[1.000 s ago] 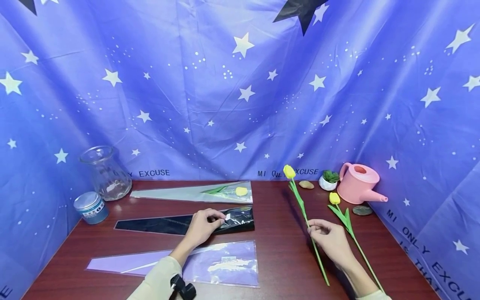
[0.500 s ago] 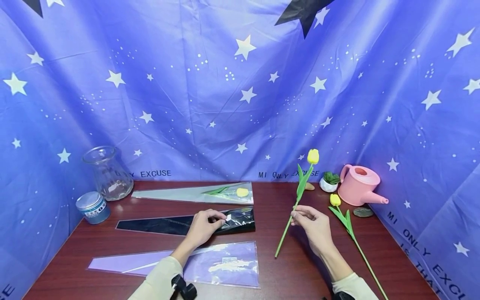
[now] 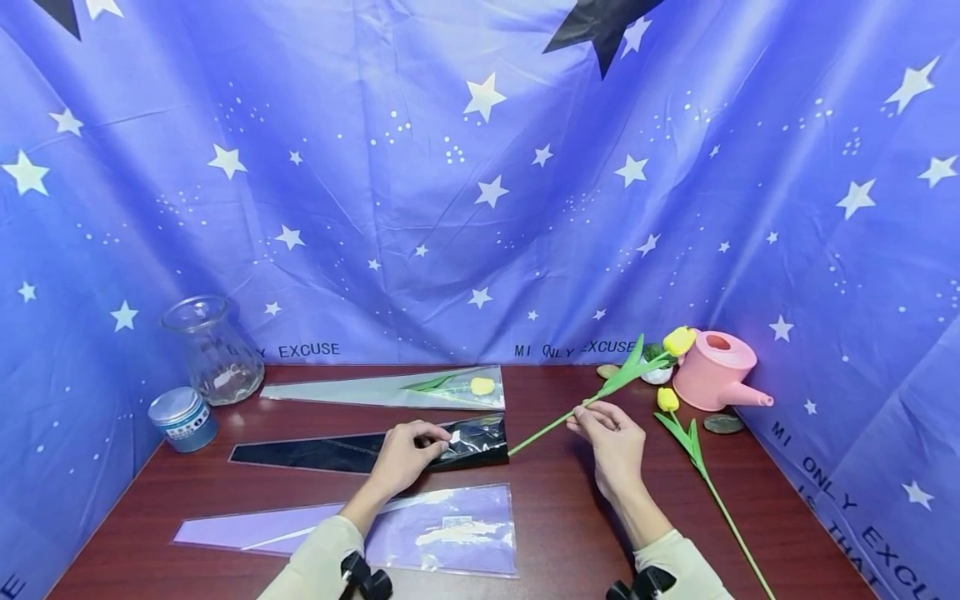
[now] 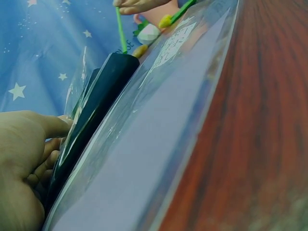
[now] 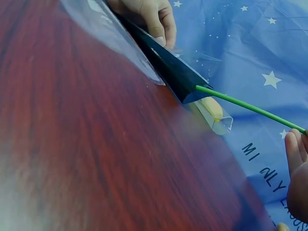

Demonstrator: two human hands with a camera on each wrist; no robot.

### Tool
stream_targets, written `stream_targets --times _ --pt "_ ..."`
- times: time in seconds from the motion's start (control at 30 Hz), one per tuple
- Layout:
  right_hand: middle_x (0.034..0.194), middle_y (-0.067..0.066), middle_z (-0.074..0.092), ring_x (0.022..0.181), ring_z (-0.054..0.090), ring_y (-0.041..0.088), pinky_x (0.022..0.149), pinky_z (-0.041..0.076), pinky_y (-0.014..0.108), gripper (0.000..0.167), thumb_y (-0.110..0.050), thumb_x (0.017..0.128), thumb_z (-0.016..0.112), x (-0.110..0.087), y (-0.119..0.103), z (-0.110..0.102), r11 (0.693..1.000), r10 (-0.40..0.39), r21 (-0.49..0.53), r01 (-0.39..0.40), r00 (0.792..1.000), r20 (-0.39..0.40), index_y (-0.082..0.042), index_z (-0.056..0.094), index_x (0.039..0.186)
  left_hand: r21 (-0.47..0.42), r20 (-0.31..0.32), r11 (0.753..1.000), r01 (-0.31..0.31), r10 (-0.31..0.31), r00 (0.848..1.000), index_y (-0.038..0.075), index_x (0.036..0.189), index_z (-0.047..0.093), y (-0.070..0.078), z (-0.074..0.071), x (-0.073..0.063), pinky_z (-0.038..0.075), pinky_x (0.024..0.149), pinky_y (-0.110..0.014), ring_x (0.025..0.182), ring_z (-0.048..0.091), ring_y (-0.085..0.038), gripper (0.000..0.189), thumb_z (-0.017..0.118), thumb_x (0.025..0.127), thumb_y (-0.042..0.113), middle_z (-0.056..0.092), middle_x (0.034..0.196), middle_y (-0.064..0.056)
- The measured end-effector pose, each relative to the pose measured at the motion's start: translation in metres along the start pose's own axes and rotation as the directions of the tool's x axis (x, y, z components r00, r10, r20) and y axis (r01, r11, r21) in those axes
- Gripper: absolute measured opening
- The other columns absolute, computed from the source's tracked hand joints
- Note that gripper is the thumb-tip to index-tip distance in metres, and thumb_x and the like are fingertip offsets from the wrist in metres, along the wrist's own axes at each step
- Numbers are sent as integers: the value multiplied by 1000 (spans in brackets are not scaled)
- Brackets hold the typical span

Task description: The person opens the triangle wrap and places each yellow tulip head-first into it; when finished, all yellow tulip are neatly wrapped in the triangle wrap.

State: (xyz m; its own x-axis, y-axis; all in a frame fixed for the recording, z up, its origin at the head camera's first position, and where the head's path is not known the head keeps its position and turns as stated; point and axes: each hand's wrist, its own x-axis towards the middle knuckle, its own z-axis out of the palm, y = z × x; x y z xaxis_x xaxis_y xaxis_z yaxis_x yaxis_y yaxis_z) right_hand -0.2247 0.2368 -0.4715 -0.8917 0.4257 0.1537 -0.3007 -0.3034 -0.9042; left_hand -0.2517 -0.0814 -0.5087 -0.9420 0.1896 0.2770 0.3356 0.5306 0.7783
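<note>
My right hand point(image 3: 615, 442) pinches the green stem of a yellow artificial tulip point(image 3: 626, 375) between thumb and fingertips. The flower slants up to the right, and the lower stem end is at the open wide mouth of a black flower sleeve point(image 3: 315, 450). In the right wrist view the stem tip point(image 5: 204, 89) overlaps that mouth. My left hand point(image 3: 408, 454) pinches the sleeve's clear upper film near the wide end. The left wrist view shows the film point(image 4: 79, 91) lifted apart from the black backing point(image 4: 103, 94).
Behind lies a white sleeve point(image 3: 337, 389) with a yellow tulip inside; in front, a purple sleeve point(image 3: 427, 533). Another tulip point(image 3: 693, 446) lies at right, near a pink watering can point(image 3: 712, 371), potted succulent point(image 3: 656, 367) and stones point(image 3: 723, 424). A glass vase point(image 3: 217, 358) and blue jar point(image 3: 182, 419) stand left.
My right hand has moved left with the tulip, swinging the stem's lower end leftward to the black sleeve's mouth while the bloom tilts right. My left hand stays on the sleeve.
</note>
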Motion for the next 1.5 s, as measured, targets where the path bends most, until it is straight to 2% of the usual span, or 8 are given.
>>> stream_targets --times 0.17,0.43,0.6,0.73,1.03,1.33,1.5 --pt "74 6 75 65 76 17 70 64 34 26 16 87 71 5 4 5 999 7 35 -5 999 -38 22 57 108 1 -1 1000 -2 2 1000 30 91 81 1 0 0 46 65 -21 69 56 -1 16 82 87 14 74 90 11" --pt "76 6 76 65 76 16 69 64 32 12 15 89 70 12 2 7 999 -29 20 30 997 -69 9 63 97 14 10 1000 12 -12 1000 31 90 81 1 1 1 45 65 -21 70 56 -2 16 82 88 14 73 88 12" --pt "76 6 76 65 76 16 69 64 32 13 14 89 70 12 6 13 1000 -27 13 28 997 -69 13 62 99 18 8 1000 23 -23 1000 32 89 80 1 0 0 45 66 -21 71 57 -3 18 83 87 14 72 88 13" --pt "75 6 76 65 76 16 69 64 33 18 15 89 69 4 17 21 1000 -4 -13 3 998 -59 19 59 104 21 7 1000 17 -18 1000 32 89 80 1 0 0 45 67 -21 71 56 -2 18 83 87 14 72 86 14" --pt "76 8 76 64 75 16 69 64 34 21 15 88 69 -23 35 43 1000 12 -15 -13 997 -72 21 60 105 14 7 1000 13 -13 1000 31 89 81 3 -1 -1 45 68 -21 71 56 -2 16 83 87 15 72 86 13" --pt "77 11 77 64 76 16 66 64 32 16 14 87 70 -42 45 60 994 111 -15 -113 991 -73 17 63 101 5 14 1000 22 -22 1000 32 89 81 2 -1 -1 45 67 -22 71 56 -3 16 82 88 15 72 88 13" --pt "78 14 77 63 75 15 66 63 30 18 13 88 70 -49 49 67 990 136 -24 -138 988 -71 19 61 102 -2 13 1000 27 -27 1000 29 90 81 2 -1 -1 45 68 -22 71 56 -4 14 81 88 15 72 86 13"
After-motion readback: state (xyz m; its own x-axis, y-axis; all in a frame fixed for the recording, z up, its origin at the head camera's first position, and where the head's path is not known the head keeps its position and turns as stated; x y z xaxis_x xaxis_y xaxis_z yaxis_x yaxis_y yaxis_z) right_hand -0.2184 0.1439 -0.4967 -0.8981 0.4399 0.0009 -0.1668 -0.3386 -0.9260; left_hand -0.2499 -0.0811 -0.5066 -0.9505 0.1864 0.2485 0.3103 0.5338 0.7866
